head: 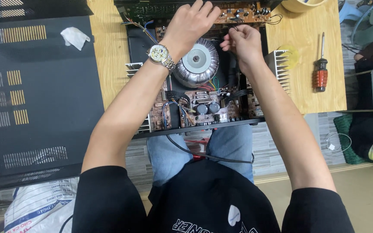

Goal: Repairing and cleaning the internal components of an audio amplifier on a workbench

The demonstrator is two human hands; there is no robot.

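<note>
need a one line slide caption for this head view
Both hands, left hand and right hand, reach into an opened amplifier beside a screwdriver on a wooden table.

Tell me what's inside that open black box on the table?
Inside the open chassis: a round silver transformer, brown circuit boards with black capacitors, coloured wires and finned heat sinks. The left hand and right hand cover parts at the back.

We see even, soft daylight over the whole frame, with only faint shadows under the arms. A mild sheen sits on the transformer (196, 61) at upper centre and on the watch (159, 53). Focus is sharp centrally; edges bend slightly from the wide lens.
</note>
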